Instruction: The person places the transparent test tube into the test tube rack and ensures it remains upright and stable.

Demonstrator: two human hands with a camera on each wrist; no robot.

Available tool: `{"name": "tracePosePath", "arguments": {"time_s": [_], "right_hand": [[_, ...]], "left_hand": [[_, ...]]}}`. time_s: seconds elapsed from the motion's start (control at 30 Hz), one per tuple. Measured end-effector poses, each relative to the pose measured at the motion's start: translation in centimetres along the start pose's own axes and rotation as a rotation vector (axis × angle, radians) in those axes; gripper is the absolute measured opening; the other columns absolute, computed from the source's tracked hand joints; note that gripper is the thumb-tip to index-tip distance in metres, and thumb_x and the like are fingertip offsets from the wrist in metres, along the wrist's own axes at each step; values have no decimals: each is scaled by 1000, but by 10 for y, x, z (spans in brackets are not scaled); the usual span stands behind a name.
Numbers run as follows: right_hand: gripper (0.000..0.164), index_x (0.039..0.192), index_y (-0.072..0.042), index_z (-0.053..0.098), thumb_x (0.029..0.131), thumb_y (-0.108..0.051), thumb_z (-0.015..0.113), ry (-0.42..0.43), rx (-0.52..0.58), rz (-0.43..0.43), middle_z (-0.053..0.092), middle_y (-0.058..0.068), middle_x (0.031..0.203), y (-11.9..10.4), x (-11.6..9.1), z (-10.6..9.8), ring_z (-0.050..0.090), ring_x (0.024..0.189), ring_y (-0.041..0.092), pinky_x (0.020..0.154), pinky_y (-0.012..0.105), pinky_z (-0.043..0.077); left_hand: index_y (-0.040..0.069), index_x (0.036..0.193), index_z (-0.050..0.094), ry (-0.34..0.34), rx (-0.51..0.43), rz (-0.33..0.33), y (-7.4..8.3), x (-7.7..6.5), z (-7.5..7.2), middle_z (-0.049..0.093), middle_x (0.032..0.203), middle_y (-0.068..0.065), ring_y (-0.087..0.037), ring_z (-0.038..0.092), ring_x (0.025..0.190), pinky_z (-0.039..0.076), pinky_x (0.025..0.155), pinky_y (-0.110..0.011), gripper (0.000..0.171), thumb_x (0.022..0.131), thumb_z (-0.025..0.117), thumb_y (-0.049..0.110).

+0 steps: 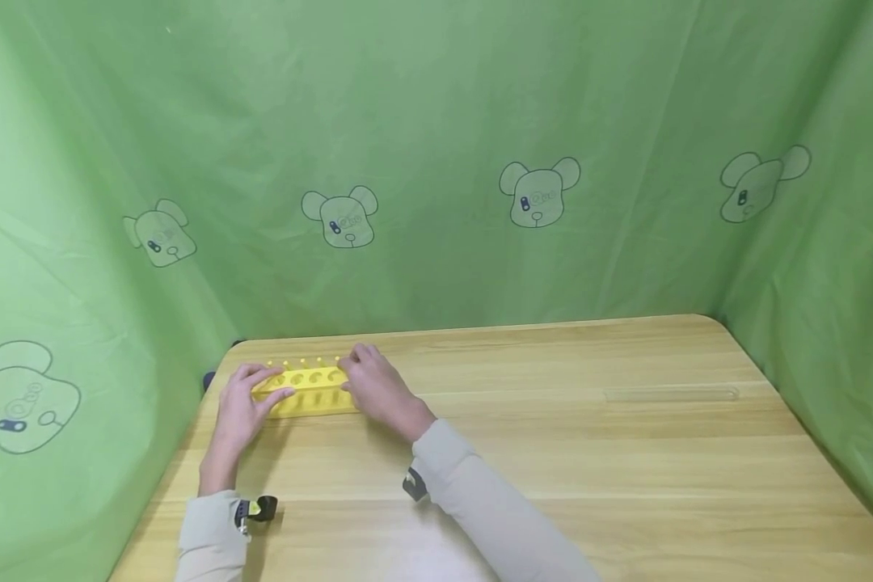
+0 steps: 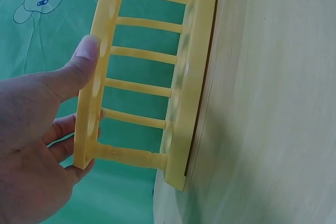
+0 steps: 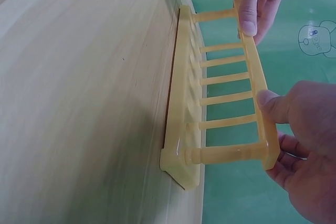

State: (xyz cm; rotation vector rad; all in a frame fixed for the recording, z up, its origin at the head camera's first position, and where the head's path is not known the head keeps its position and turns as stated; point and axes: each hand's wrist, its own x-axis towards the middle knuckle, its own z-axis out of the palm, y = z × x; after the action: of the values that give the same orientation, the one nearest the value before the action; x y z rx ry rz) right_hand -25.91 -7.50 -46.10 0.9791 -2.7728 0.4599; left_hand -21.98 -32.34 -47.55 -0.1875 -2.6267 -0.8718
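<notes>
Plainly, the yellow rack point(image 1: 306, 381) has round holes and slim pegs.

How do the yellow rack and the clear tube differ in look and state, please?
Look: the yellow rack is opaque with round holes; the clear tube is see-through and slender.
Pose: the rack is upright; the tube lies flat.
Handling: the left hand and right hand grip the rack; neither touches the tube.
Both are on the wooden table.
</notes>
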Motion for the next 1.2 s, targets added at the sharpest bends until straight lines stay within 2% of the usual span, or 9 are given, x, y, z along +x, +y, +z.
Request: {"name": "tracePosePath", "arguments": {"time_s": [0.27,0.5,0.7,1.2], "right_hand": [[44,140,-8,61,100,-25,68,-7,21,13,60,7,125,2,-2,-2,54,112,20,103,27,49],[45,141,-8,60,100,-24,68,-18,43,25,60,7,126,4,-7,-7,54,114,20,104,27,49],[44,141,-8,60,100,-22,68,-14,75,41,59,7,126,7,-10,-11,54,116,20,104,27,50],[44,140,-8,60,100,-21,69,-4,115,44,60,8,126,15,-15,-9,54,116,21,104,29,51]], "left_hand": [[-2,119,73,26,9,38,0,2,1,61,114,-25,-45,58,108,48,97,-62,43,81,87,14],[-2,116,74,34,3,58,4,3,3,61,112,-26,-47,59,106,48,97,-62,42,80,88,13],[-1,117,73,14,-11,46,6,6,6,62,116,-27,-47,58,110,47,101,-63,43,80,88,15],[-1,115,72,16,-33,34,10,4,12,63,113,-23,-44,59,109,48,101,-60,43,78,89,15]]}}
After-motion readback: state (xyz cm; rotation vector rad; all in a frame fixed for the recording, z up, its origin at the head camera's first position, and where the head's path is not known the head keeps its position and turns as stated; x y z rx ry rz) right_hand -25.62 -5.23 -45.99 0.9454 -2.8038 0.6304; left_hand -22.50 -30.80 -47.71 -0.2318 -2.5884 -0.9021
